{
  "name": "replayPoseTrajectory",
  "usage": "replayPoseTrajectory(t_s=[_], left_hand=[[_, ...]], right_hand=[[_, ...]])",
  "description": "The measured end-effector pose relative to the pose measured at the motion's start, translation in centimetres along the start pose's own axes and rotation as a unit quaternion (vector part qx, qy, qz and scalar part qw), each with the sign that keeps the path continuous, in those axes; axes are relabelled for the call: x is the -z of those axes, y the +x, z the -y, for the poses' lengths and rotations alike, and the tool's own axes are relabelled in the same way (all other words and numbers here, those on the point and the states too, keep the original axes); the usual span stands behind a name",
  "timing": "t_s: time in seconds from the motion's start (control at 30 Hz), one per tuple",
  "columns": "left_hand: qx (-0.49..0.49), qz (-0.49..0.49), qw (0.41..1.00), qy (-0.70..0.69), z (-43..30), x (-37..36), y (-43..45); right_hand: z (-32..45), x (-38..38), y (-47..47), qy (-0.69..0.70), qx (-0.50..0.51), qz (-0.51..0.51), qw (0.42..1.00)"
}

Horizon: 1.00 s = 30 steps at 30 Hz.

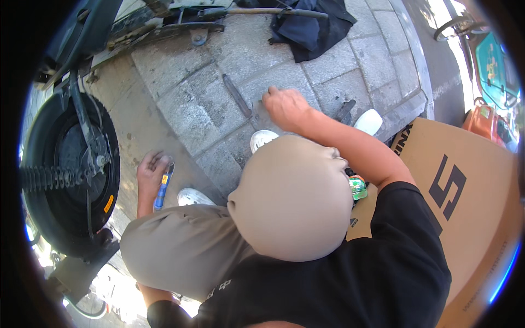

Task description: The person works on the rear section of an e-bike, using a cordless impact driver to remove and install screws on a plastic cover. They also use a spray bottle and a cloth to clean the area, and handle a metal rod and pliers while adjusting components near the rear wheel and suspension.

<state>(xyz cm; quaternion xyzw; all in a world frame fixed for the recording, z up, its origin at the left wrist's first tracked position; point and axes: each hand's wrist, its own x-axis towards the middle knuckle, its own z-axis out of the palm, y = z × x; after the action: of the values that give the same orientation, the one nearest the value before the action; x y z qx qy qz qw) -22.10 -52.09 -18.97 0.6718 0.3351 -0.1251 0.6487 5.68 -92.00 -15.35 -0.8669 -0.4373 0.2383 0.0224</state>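
My left hand [151, 170], low at the left beside my knee, has its fingers around the upper end of a slim blue tool [162, 192] with a yellow label; its exact kind is unclear. My right hand [285, 107] reaches out just above the grey paving [270, 53], fingers curled down. Whether anything is between those fingertips is hidden. A long flat metal bar [237, 96], perhaps a tyre lever, lies to the left of the right hand. Left of my left hand stands a scooter wheel [71, 164] with a black tyre and a coil spring [51, 177] in front.
Black cloth [313, 30] lies at the top, beside a metal rod [262, 11]. Right of my knee are a dark tool-like object [345, 111], a white rounded object [368, 121] and a green plastic item [358, 188]. A large cardboard box [484, 176] fills the right side.
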Motion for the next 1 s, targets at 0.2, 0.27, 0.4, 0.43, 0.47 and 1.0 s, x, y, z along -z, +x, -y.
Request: replayPoseTrajectory(t_s=[0.2,0.27,0.4,0.43,0.47,1.0], left_hand=[[-0.019,0.139,0.990,0.020,-4.5,-3.2,2.6],[-0.007,0.153,0.988,-0.032,-5.9,-4.2,2.6],[-0.038,0.130,0.980,-0.147,-6.4,-6.1,2.0],[-0.033,0.133,0.979,-0.151,-6.5,-6.2,1.9],[-0.028,0.137,0.978,-0.154,-6.6,-6.2,1.8],[-0.013,0.079,0.977,-0.199,-4.4,-2.2,-0.2]], right_hand=[[4.4,3.9,7.0,0.176,-0.100,-0.029,0.979],[5.4,4.7,8.4,0.259,-0.143,0.003,0.955],[8.9,5.1,9.8,0.457,-0.205,0.085,0.861],[9.5,4.8,10.1,0.490,-0.204,0.094,0.842],[10.1,4.4,10.5,0.523,-0.204,0.101,0.821],[15.5,8.8,15.0,0.397,-0.044,0.188,0.897]])
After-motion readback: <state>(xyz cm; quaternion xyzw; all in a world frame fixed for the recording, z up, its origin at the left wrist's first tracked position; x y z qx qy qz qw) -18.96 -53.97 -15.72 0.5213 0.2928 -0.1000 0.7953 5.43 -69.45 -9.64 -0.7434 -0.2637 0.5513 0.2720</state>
